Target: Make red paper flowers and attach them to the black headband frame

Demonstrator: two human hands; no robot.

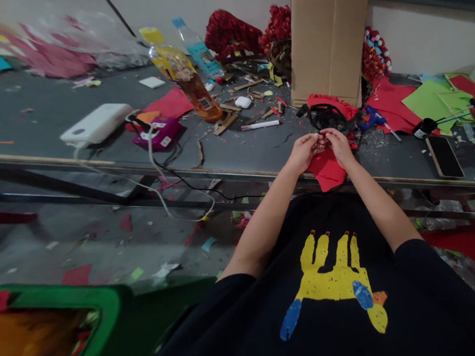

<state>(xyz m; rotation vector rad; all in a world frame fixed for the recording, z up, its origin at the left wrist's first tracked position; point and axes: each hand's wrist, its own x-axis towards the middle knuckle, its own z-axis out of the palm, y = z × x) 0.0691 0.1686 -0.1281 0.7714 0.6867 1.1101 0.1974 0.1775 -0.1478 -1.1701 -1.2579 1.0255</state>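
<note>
My left hand [305, 152] and my right hand [339, 147] meet fingertip to fingertip over the front edge of the table. Both have closed fingers, pinching a small red bit that looks like paper; its exact shape is hidden by the fingers. Just below them a red paper sheet [327, 170] hangs past the table edge. Right behind the hands sits a dark band-like frame [327, 118] trimmed with crumpled red pieces [332, 103]. To the right of it lies a blue glue gun [371, 117].
A tall cardboard piece [328, 34] leans on the wall. On the table [10, 128] are a tea bottle [186, 80], a white power bank [96, 124], a marker [261, 125], a phone [445, 156] and green paper [431, 102]. A green bin [106, 309] stands lower left.
</note>
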